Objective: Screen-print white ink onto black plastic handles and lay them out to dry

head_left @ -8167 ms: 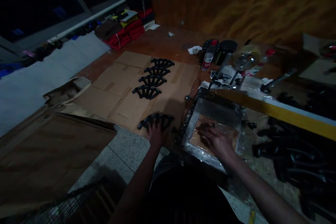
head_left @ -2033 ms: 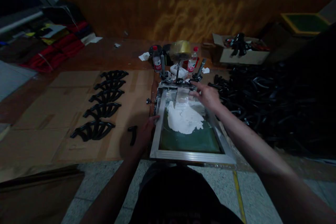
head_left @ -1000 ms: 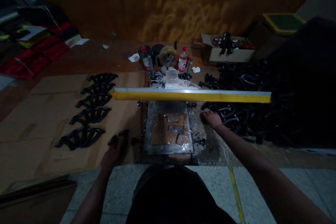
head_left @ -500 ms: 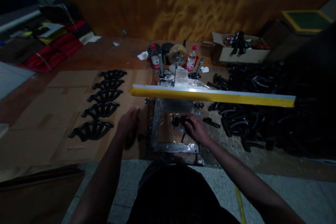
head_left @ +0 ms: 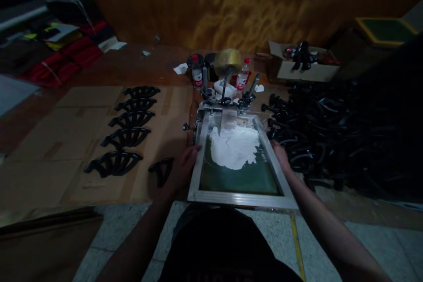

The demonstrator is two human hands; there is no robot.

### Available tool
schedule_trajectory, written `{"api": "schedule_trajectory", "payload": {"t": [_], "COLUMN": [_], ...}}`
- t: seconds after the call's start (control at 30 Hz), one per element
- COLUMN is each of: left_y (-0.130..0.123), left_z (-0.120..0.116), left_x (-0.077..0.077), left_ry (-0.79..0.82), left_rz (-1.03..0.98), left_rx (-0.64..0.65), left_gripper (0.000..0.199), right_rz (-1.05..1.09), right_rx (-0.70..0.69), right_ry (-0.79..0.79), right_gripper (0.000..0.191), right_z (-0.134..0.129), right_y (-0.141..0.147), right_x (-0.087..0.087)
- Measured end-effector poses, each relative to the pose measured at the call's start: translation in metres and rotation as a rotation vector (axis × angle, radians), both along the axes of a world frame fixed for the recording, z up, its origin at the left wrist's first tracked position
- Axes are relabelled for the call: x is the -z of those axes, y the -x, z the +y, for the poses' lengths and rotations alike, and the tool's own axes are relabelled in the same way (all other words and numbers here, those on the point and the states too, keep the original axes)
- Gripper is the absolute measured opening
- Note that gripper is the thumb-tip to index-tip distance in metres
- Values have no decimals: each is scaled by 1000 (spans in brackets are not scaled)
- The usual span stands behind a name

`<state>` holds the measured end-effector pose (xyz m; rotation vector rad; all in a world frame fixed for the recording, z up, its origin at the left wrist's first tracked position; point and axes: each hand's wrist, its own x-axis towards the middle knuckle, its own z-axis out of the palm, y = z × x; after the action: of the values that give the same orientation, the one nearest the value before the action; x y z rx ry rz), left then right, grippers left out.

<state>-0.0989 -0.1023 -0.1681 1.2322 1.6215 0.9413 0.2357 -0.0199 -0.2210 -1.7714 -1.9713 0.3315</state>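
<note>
Left fingertips of the left hand (head_left: 185, 163) are laid on the left rail of the metal frame (head_left: 243, 198); whether the rail is gripped or only touched cannot be told. Right hand (head_left: 280, 155) is placed at the opposite rail, its fingers partly hidden behind it; wide or narrow, cannot be told. The frame is thus set between both hands, its near rail toward the body.

Between the two sets of fingers, green mesh (head_left: 239, 180) is seen inside the frame, with white paste (head_left: 233, 147) spread over its farther part. Just beyond the fingers, a pale flat blade (head_left: 229, 120) is stood at the paste's far edge.

Just left of the left fingers, a few black curved parts (head_left: 161, 168) are laid on cardboard (head_left: 59, 141). Farther left, five fan-shaped groups (head_left: 114, 163) of similar parts are lined up in a column running away from the body. Right of the right fingers, a dark heap (head_left: 317, 128) of black parts is piled; single pieces are hard to make out.

Well beyond the fingers, a tape roll (head_left: 228, 59) is seen between a left bottle (head_left: 197, 76) and a right bottle (head_left: 243, 77), both red-capped. Beyond the right fingers, past the heap, an open box (head_left: 307, 70) is placed. Far beyond the left fingers, red cloth (head_left: 69, 61) is stacked.
</note>
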Motion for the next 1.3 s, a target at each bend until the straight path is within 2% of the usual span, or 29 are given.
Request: {"api": "schedule_trajectory", "payload": {"t": [0.03, 0.1, 0.17, 0.2, 0.23, 0.33, 0.4, 0.53, 0.63, 0.7, 0.8, 0.9, 0.97, 1.03, 1.13, 1.2, 1.27, 1.3], "left_y": [0, -2, -3, -4, -3, -2, -1, -1, -1, -2, -2, -3, -3, -3, -1, 1, 1, 1], "left_z": [-5, -10, -10, -8, -7, -3, -3, -4, -4, -4, -4, -4, -4, -4, -4, -4, -1, 2], "left_x": [16, 44, 66, 74, 79, 86, 88, 93, 95, 93, 88, 85, 84, 80, 63, 43, 19, 7], "left_ry": [52, 138, 162, 156, 146, 129, 145, 154, 137, 151, 158, 171, 183, 190, 158, 90, 29, 13], "left_rz": [-27, -56, -30, -5, 17, 51, 55, 32, 5, 1, -16, -23, -31, -58, -84, -60, -33, -43], "left_rx": [3, 14, 22, 29, 44, 73, 76, 56, 45, 37, 26, 10, 2, 6, 32, 22, 0, -18], "left_gripper": [54, 68, 71, 69, 67, 63, 62, 60, 61, 62, 63, 64, 65, 67, 70, 61, 48, 48], "right_rz": [-2, -32, -90, -134, -184, -325, -393, -440, -389, -355, -353, -327, -291, -255, -225, -214, -149, -95], "right_rx": [46, 35, -85, -167, -235, -368, -444, -749, -946, -920, -769, -831, -887, -836, -609, -454, -308, -219], "right_ry": [-36, -142, -212, -199, -148, 126, 249, 240, 250, 233, 127, 87, 114, 130, 111, 83, 22, -20], "right_gripper": [41, 39, 57, 65, 65, 38, 25, 26, 24, 20, 19, 25, 26, 28, 43, 53, 53, 49], "right_z": [9, 26, 40, 45, 48, 41, 25, -11, -14, -9, -11, -28, -33, -25, 9, 38, 65, 75], "right_y": [-4, 6, 36, 55, 74, 113, 118, 98, 87, 89, 93, 90, 87, 90, 101, 99, 79, 63], "right_x": [-5, -19, -35, -43, -49, -58, -55, -47, -51, -52, -42, -25, -22, -29, -55, -73, -84, -87]}}
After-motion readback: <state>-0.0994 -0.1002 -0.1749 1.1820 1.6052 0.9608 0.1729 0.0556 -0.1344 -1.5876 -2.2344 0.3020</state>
